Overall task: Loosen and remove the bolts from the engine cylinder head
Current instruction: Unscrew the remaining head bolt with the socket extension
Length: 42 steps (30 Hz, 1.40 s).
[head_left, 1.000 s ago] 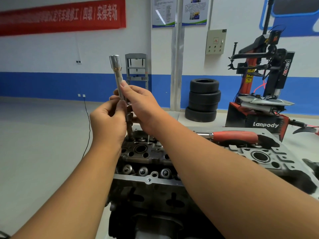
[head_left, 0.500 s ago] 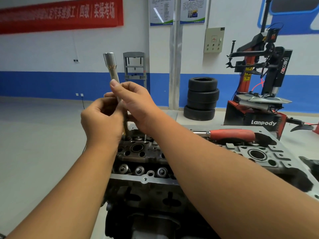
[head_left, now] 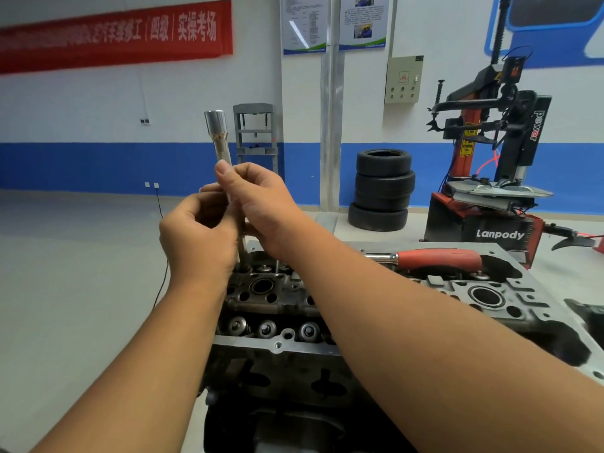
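Head | both hands [head_left: 199, 237] [head_left: 261, 204] grip socket extension [head_left: 219, 138] | upright over cylinder head [head_left: 277, 346]

place: auto repair training workshop | evidence: tyre changer machine [head_left: 490, 165], stacked tyres [head_left: 382, 191], red wall banner [head_left: 114, 37], engine cylinder head [head_left: 327, 305], red-handled ratchet [head_left: 438, 258]

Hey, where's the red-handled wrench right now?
In the head view, the red-handled wrench lies untouched on top of the cylinder head, right of both hands and in front of the tire changer.
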Each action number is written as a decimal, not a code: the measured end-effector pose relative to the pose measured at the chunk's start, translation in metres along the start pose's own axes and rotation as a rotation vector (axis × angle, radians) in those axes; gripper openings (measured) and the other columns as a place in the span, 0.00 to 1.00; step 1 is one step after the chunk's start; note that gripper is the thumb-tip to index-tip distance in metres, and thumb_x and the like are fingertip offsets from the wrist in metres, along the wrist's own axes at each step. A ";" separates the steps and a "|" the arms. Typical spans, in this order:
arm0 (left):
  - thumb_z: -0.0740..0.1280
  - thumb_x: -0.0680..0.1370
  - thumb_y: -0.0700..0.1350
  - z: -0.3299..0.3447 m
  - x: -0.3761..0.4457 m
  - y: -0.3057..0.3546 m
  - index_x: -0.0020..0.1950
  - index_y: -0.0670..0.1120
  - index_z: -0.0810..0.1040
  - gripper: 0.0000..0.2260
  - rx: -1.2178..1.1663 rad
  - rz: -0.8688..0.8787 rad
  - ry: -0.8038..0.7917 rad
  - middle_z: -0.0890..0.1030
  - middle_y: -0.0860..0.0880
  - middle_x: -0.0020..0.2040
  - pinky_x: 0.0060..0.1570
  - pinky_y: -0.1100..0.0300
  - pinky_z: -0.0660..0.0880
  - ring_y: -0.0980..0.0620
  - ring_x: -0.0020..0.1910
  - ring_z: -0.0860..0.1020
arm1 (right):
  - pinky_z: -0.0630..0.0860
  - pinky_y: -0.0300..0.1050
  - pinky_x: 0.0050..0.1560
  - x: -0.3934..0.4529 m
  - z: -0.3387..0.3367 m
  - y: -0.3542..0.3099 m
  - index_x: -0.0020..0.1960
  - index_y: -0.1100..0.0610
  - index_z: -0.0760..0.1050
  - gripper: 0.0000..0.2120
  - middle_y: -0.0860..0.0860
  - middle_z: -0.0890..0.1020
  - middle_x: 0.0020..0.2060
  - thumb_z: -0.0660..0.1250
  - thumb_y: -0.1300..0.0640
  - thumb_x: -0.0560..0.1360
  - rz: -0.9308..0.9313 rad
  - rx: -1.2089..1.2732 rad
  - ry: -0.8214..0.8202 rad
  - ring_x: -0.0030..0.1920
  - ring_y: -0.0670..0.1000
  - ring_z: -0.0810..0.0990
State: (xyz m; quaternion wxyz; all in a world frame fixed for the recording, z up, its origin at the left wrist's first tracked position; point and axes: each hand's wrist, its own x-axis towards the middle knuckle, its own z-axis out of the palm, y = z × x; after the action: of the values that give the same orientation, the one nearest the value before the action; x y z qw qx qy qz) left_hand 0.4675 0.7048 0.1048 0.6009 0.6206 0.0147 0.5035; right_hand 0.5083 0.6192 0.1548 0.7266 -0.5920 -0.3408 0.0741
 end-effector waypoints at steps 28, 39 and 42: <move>0.68 0.83 0.48 0.003 0.001 0.004 0.52 0.51 0.88 0.08 -0.139 -0.154 -0.046 0.88 0.49 0.47 0.53 0.42 0.85 0.48 0.50 0.87 | 0.82 0.45 0.38 0.000 0.001 -0.001 0.50 0.57 0.82 0.16 0.55 0.87 0.53 0.64 0.46 0.84 -0.012 -0.031 -0.003 0.45 0.49 0.85; 0.69 0.83 0.51 0.003 0.001 0.004 0.52 0.53 0.87 0.07 -0.133 -0.140 -0.040 0.88 0.50 0.47 0.52 0.45 0.85 0.47 0.51 0.87 | 0.83 0.48 0.41 0.003 0.000 0.001 0.50 0.57 0.81 0.16 0.56 0.87 0.55 0.63 0.45 0.84 -0.009 -0.045 -0.011 0.45 0.50 0.85; 0.67 0.85 0.51 0.005 0.001 0.005 0.51 0.54 0.87 0.09 -0.089 -0.126 -0.055 0.88 0.50 0.45 0.50 0.42 0.85 0.45 0.49 0.87 | 0.80 0.43 0.37 0.003 0.001 0.000 0.50 0.55 0.83 0.18 0.54 0.87 0.53 0.62 0.43 0.84 0.011 -0.053 -0.010 0.43 0.47 0.84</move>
State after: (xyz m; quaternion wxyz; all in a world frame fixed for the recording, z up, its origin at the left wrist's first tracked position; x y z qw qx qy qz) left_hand 0.4683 0.7004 0.1104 0.6585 0.6047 0.0149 0.4477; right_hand 0.5097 0.6209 0.1563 0.7085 -0.6125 -0.3430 0.0718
